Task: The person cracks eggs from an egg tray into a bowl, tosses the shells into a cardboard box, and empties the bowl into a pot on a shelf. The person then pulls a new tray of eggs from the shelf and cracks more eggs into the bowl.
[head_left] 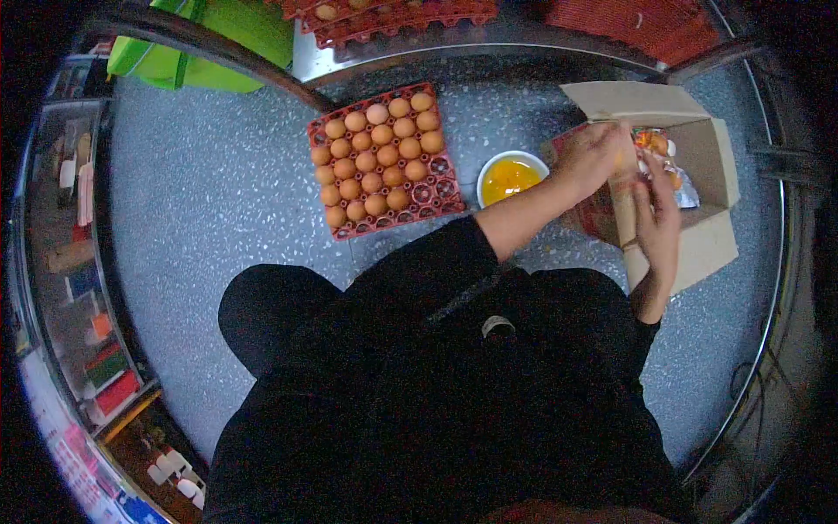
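Note:
Over the near-left rim of an open cardboard box [717, 166], my left hand [598, 160] reaches across with its fingers smeared by motion; whether it holds anything is unclear. My right hand [659, 214] is beside it over the box, fingers stretched upward and apart, with nothing visible in them. Eggshells [670, 147] and a silvery wrapper [689, 190] lie inside the box. Left of the box, a white bowl [480, 185] holds yellow-orange beaten or broken egg [509, 179]. Further left, a red egg tray [449, 207] carries brown eggs [366, 161], with several bare cups at its near-right corner.
Speckled grey floor [209, 192] lies under everything. At the back are more red egg trays [401, 19] on a metal-edged shelf [489, 54] and a green plastic container [240, 35]. A shelf unit with goods [83, 262] stands left; a metal rail [772, 288] runs along the right.

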The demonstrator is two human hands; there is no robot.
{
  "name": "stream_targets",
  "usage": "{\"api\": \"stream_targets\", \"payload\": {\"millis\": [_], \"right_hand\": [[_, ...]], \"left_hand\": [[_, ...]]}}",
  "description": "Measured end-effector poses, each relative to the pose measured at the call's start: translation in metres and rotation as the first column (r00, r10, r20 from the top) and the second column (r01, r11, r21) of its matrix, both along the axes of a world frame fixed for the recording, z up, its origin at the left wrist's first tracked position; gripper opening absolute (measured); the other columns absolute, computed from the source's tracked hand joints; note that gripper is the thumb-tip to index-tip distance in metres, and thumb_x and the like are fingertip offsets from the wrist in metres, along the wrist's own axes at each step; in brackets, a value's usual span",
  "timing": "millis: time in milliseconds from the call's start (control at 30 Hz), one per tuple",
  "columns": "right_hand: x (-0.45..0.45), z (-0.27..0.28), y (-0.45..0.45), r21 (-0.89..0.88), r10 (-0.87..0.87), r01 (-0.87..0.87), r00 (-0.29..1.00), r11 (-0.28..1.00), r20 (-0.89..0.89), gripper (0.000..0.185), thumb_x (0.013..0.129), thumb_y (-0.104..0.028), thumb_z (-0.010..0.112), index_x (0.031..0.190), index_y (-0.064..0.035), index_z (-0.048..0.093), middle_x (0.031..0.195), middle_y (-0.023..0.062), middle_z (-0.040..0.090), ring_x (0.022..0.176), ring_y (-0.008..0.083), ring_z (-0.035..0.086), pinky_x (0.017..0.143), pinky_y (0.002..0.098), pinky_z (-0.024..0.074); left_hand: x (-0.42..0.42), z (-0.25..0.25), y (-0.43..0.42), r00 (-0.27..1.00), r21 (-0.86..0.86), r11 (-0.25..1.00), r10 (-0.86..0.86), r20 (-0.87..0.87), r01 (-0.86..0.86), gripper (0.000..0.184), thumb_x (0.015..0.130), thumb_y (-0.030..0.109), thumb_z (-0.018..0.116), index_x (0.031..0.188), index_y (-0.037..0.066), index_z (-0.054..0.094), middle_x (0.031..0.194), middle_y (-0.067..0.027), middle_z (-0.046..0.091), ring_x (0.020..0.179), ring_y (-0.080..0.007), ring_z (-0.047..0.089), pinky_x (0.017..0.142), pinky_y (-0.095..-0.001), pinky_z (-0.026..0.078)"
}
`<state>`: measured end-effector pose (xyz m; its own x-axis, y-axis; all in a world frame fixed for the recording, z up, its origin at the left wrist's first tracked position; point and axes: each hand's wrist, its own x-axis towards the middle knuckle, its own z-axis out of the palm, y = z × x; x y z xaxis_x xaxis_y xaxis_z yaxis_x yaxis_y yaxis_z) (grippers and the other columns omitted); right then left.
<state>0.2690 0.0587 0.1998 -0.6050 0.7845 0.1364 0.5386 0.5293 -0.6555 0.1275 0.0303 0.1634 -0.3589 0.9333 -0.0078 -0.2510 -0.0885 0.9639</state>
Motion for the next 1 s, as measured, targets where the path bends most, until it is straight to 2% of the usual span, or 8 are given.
{"api": "stream_targets", "payload": {"millis": [267, 333, 367, 400, 533, 633, 733, 1000], "right_hand": [[-0.063, -0.119, -0.006, -0.240, 0.261, -0.279, 0.960, 0.930, -0.104, 0.047, 0.081, -0.020, 0.052, 0.121, -0.0020, 0.034, 0.113, 0.0113, 0.047, 0.098, 0.0178, 0.048, 0.087, 0.0293, 0.0368], [-0.064, -0.163, -0.007, -0.789, 0.066, -0.223, 0.972, 0.572, -0.227, 0.046, 0.082, -0.020, 0.051, 0.122, -0.0036, 0.033, 0.109, 0.0096, 0.047, 0.092, 0.0170, 0.052, 0.081, 0.0280, 0.0421], [-0.063, -0.174, -0.014, -0.791, 0.061, -0.223, 0.971, 0.569, -0.230, 0.046, 0.082, -0.020, 0.051, 0.122, -0.0036, 0.033, 0.109, 0.0096, 0.047, 0.092, 0.0170, 0.052, 0.081, 0.0280, 0.0421], [-0.060, -0.183, -0.022, -0.868, -0.060, -0.171, 0.973, 0.465, -0.224, 0.046, 0.083, -0.020, 0.050, 0.123, -0.0055, 0.032, 0.108, 0.0087, 0.047, 0.086, 0.0156, 0.053, 0.071, 0.0255, 0.0450], [-0.046, -0.207, -0.036, -0.933, -0.179, -0.092, 0.970, 0.347, -0.162, 0.046, 0.082, -0.019, 0.050, 0.123, -0.0099, 0.032, 0.107, 0.0073, 0.047, 0.079, 0.0154, 0.055, 0.062, 0.0234, 0.0484], [-0.039, -0.210, -0.041, -0.943, -0.208, -0.068, 0.968, 0.325, -0.141, 0.045, 0.082, -0.020, 0.050, 0.123, -0.0120, 0.033, 0.106, 0.0065, 0.048, 0.078, 0.0154, 0.055, 0.062, 0.0231, 0.0483], [-0.034, -0.213, -0.044, -0.917, -0.232, -0.105, 0.950, 0.386, -0.206, 0.043, 0.082, -0.020, 0.050, 0.122, -0.0120, 0.035, 0.107, 0.0065, 0.047, 0.078, 0.0157, 0.055, 0.062, 0.0234, 0.0484], [-0.032, -0.201, -0.042, -0.949, -0.342, -0.073, 0.922, 0.305, -0.181, 0.041, 0.083, -0.016, 0.048, 0.122, -0.0103, 0.036, 0.110, 0.0096, 0.046, 0.081, 0.0193, 0.056, 0.062, 0.0248, 0.0484]], "left_hand": [[-0.030, -0.083, -0.048, 0.749, -0.263, 0.948, 0.043, 0.661, 0.178, 0.067, 0.084, 0.056, 0.017, 0.091, 0.000, 0.054, 0.082, -0.0094, 0.055, 0.075, -0.0154, 0.052, 0.074, -0.0275, 0.040], [-0.055, -0.140, -0.055, 0.832, -0.381, 0.860, -0.084, 0.549, 0.339, 0.056, 0.085, 0.049, 0.028, 0.087, 0.001, 0.057, 0.077, -0.0102, 0.058, 0.070, -0.0179, 0.055, 0.070, -0.0289, 0.044], [-0.074, -0.128, -0.068, 0.859, -0.522, 0.834, -0.391, -0.331, 0.179, 0.046, 0.084, 0.041, 0.033, 0.085, 0.002, 0.058, 0.076, -0.0107, 0.059, 0.070, -0.0199, 0.056, 0.067, -0.0309, 0.045], [-0.096, -0.110, -0.086, 0.105, -0.478, 0.878, -0.474, -0.874, -0.018, 0.036, 0.082, 0.032, 0.039, 0.082, 0.003, 0.059, 0.076, -0.0112, 0.060, 0.069, -0.0220, 0.058, 0.064, -0.0328, 0.046], [-0.137, -0.136, -0.139, 0.161, -0.753, 0.495, -0.780, -0.605, -0.434, 0.020, 0.075, 0.020, 0.050, 0.085, 0.005, 0.060, 0.084, -0.0088, 0.059, 0.076, -0.0235, 0.059, 0.063, -0.0324, 0.048], [-0.141, -0.161, -0.175, -0.205, -0.624, 0.615, -0.771, -0.602, -0.482, 0.025, 0.075, 0.020, 0.053, 0.094, 0.005, 0.055, 0.094, -0.0106, 0.053, 0.077, -0.0248, 0.058, 0.063, -0.0306, 0.048], [-0.132, -0.145, -0.176, 0.094, -0.684, 0.454, -0.792, -0.604, -0.571, 0.028, 0.077, 0.018, 0.051, 0.100, 0.004, 0.048, 0.098, -0.0126, 0.047, 0.079, -0.0254, 0.056, 0.062, -0.0309, 0.048], [-0.127, -0.155, -0.187, -0.045, -0.623, 0.521, -0.786, -0.616, -0.583, 0.026, 0.078, 0.017, 0.050, 0.100, 0.003, 0.044, 0.093, -0.0125, 0.048, 0.082, -0.0232, 0.054, 0.063, -0.0313, 0.048]]}}
